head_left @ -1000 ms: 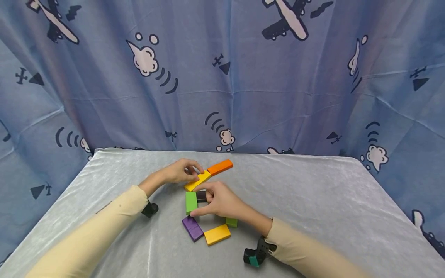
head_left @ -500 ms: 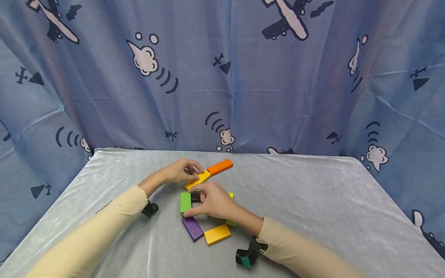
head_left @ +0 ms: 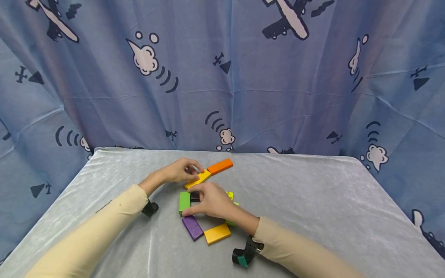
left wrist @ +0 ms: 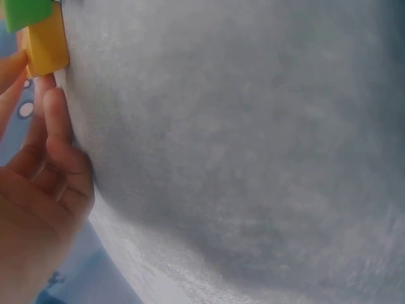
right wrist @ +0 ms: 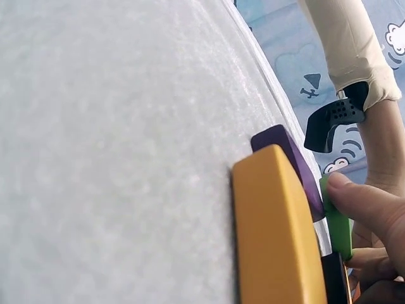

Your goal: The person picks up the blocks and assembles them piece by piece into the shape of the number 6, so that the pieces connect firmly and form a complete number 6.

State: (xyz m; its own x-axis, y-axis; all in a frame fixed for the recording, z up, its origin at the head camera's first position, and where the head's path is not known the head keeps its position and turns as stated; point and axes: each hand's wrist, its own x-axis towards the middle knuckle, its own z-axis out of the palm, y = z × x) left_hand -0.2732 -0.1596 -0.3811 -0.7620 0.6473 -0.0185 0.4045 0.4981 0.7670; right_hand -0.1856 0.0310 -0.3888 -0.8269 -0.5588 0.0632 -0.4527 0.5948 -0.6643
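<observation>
Listing what I see on the grey velvet-covered tabletop (head_left: 313, 200): a cluster of flat coloured blocks near its middle, with both hands working among them.

Left hand (head_left: 180, 171): fingers curled, pinching the near end of a yellow block (head_left: 198, 179) that lies slanted on the cloth. In the left wrist view the fingertips (left wrist: 56, 104) touch that block's edge. An orange block (head_left: 220, 166) lies just beyond it, end to end, in the same slant.

Right hand (head_left: 210, 200): fingers curled over a small dark block (head_left: 195, 196), thumb pressed on the near end of a green block (head_left: 184, 202) that lies flat just left of it. I see that thumb on the green edge in the right wrist view as well. Lime-green blocks (head_left: 230, 195) show partly from under this hand; I cannot tell how many.

Nearer to me: a purple block (head_left: 192, 227) and a second yellow block (head_left: 217, 234), touching at one corner, both flat.

Both wrists carry dark camera mounts; sleeves are cream. A blue curtain (head_left: 243, 77) printed with aeroplanes and clouds hangs behind the tabletop.
</observation>
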